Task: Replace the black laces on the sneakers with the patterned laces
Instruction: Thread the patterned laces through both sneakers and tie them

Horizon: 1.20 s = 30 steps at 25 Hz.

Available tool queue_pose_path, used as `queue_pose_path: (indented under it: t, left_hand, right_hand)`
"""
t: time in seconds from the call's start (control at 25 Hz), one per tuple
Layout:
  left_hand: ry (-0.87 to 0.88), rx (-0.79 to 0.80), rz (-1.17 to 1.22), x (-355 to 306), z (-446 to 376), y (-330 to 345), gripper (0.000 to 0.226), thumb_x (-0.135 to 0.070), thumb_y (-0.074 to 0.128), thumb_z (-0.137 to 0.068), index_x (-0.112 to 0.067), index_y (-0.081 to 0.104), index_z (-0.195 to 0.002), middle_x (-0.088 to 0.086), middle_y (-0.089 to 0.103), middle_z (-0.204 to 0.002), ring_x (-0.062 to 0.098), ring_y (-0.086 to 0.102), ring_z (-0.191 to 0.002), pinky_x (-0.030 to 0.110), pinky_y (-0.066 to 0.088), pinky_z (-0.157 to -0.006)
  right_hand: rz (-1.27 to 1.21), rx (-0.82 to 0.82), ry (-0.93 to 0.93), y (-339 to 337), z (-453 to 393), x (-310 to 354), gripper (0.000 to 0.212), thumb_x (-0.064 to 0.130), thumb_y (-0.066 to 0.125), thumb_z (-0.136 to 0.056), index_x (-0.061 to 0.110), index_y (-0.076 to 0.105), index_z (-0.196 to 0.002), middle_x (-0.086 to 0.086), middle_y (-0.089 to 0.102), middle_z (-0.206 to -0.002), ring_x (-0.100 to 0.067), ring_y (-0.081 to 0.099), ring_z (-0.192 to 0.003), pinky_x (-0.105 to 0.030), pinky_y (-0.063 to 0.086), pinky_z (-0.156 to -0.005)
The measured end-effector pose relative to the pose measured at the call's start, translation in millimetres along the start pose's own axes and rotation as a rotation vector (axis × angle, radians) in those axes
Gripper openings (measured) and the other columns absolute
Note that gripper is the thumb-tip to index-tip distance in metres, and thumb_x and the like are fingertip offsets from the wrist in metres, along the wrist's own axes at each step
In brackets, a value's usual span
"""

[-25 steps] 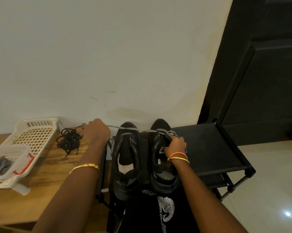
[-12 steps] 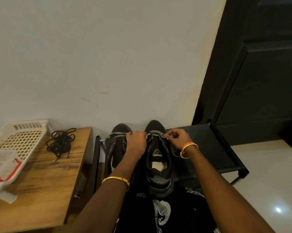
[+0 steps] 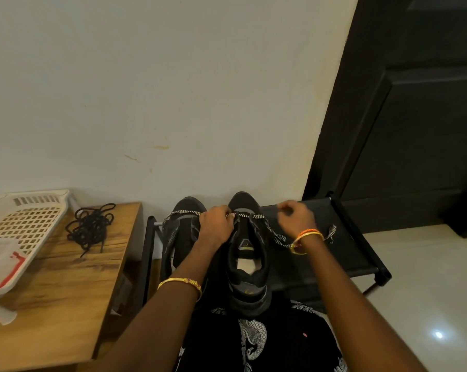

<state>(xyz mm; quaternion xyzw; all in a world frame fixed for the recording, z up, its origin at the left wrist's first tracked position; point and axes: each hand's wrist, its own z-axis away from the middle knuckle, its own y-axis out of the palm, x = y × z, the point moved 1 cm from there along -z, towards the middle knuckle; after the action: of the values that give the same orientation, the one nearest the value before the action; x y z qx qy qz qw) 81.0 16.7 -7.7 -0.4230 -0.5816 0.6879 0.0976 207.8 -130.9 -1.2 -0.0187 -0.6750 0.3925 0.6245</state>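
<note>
Left hand (image 3: 218, 227) pinches the black-and-white patterned lace (image 3: 274, 233) at the toe eyelets of the right black sneaker (image 3: 248, 253). Right hand (image 3: 295, 218) hovers with fingers loosely curled, grip on the lace indiscernible. Removed black laces (image 3: 90, 227) lie heaped near the wooden tabletop's (image 3: 65, 277) far edge.

A: Left wrist?
B: Thin gold bangle (image 3: 180, 283), small red stone.
A: Right wrist?
B: Gold bangle (image 3: 298, 247) plus orange-red thread band (image 3: 309, 232).
A: Clothing?
B: Bare forearms. Black garment (image 3: 280, 342), white-grey print.

A home entryway: shoe rack (image 3: 334, 253) beside dark door (image 3: 415, 116).
</note>
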Motion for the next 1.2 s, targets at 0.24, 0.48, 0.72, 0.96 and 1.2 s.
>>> queue_pose_path:
  t: [0.24,0.48,0.72,0.96,1.2]
  left_hand:
    - [-0.023,-0.009,0.166,0,-1,3,0.024,-0.024,0.053,-0.097,-0.005,0.066,-0.106,0.012,0.069,-0.102,0.024,0.062,-0.096,0.032,0.046,-0.086]
    - [-0.104,-0.074,0.223,4,4,4,0.02,-0.022,0.054,-0.096,-0.005,0.064,-0.092,0.011,0.068,-0.092,0.018,0.057,-0.079,0.025,0.039,-0.07]
    - [-0.08,-0.076,0.185,-4,9,12,0.029,-0.03,0.045,-0.099,-0.004,0.059,-0.103,0.012,0.062,-0.102,0.025,0.059,-0.093,0.037,0.045,-0.079]
    - [-0.103,-0.076,0.164,-1,11,12,0.015,-0.018,0.046,-0.099,-0.011,0.054,-0.089,0.009,0.063,-0.093,0.022,0.057,-0.083,0.032,0.041,-0.069]
    - [-0.113,-0.058,0.165,-3,9,13,0.016,-0.018,0.049,-0.098,-0.004,0.058,-0.096,0.013,0.065,-0.095,0.027,0.061,-0.087,0.039,0.049,-0.076]
  right_hand:
    - [0.037,0.007,0.041,57,0,4,0.012,0.015,0.054,-0.094,0.014,0.064,-0.1,-0.011,0.065,-0.104,-0.028,0.061,-0.097,-0.045,0.048,-0.094]
    - [0.017,0.106,-0.01,36,-4,0,0.019,0.012,0.055,-0.091,0.01,0.071,-0.103,-0.009,0.069,-0.096,-0.02,0.063,-0.089,-0.034,0.053,-0.085]
    - [0.091,0.135,-0.081,42,-10,9,0.006,0.019,0.063,-0.088,0.014,0.066,-0.085,-0.006,0.066,-0.09,-0.021,0.061,-0.088,-0.038,0.053,-0.086]
    - [0.051,0.042,-0.032,41,-11,1,0.01,0.01,0.056,-0.09,0.013,0.063,-0.084,-0.004,0.063,-0.081,-0.022,0.06,-0.083,-0.033,0.049,-0.077]
    - [-0.092,0.085,0.064,37,-15,1,0.014,0.001,0.047,-0.091,0.008,0.056,-0.082,-0.012,0.068,-0.088,-0.015,0.063,-0.075,-0.034,0.053,-0.072]
